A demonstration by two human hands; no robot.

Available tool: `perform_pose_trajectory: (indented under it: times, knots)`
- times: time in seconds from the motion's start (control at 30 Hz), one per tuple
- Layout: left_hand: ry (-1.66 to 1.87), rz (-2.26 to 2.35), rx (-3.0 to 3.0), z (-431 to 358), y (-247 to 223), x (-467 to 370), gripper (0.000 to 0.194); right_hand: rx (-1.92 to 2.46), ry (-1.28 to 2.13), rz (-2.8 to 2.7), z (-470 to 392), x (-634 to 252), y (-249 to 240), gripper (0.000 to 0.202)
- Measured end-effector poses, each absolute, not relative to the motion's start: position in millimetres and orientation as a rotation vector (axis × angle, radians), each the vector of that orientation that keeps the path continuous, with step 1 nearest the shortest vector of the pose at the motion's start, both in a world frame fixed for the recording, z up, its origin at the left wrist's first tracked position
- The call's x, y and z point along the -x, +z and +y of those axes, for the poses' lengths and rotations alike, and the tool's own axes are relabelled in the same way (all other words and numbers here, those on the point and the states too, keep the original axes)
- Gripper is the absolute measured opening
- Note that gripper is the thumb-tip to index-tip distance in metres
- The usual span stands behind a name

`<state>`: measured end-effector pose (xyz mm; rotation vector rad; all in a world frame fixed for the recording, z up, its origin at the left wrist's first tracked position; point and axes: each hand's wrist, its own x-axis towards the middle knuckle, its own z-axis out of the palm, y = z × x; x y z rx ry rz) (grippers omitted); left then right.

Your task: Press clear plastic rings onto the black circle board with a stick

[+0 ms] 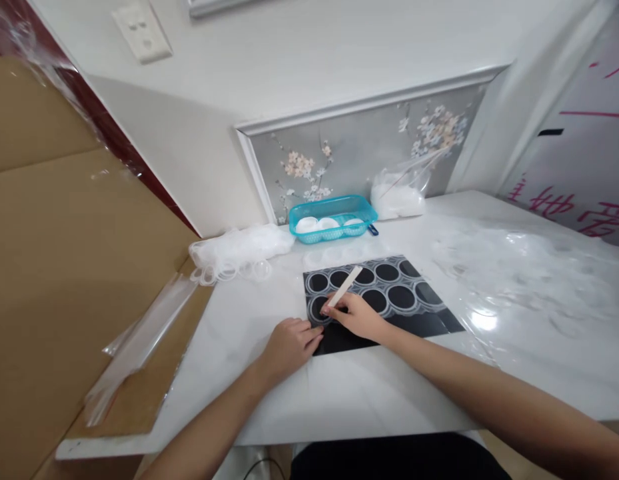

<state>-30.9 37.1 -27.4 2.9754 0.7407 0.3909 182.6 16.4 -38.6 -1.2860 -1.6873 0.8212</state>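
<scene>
**Right hand (359, 317) grips stick (349, 280) over sheet (414, 325)**

The black sheet, bearing 2 rows of rings (388, 302), lies flat on the table (229, 373), with a blue tray (334, 202) behind it. The right fingers pinch the pale stick, which slants up from the near row's left end. The left hand (292, 343) lies at the sheet's left edge, fingers loosely bent, gripping nothing visible.

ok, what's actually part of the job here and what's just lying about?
In use:
white stick, in the right hand
black sheet with circles, left hand at its edge

Apparently just lying about, though some may be supplies:
blue basket
clear rings
filled bag
cardboard
</scene>
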Motion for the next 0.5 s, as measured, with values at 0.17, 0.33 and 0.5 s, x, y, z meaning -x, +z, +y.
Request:
perform_pose_trajectory:
  times: [0.17,0.33,0.5]
  knots:
    - [0.332,0.701,-3.041,36.0,-27.5,28.4,0.03,1.311,0.797,-1.723,16.6,-184.8,-38.0,0.019]
    - [0.298,0.725,-3.042,35.9,-25.9,28.3,0.03,1.297,0.795,-1.711,15.0,-185.2,-36.7,0.02]
    - [0.268,0.735,-3.06,34.6,-25.0,28.5,0.03,1.298,0.796,-1.709,14.1,-184.6,-37.7,0.019]
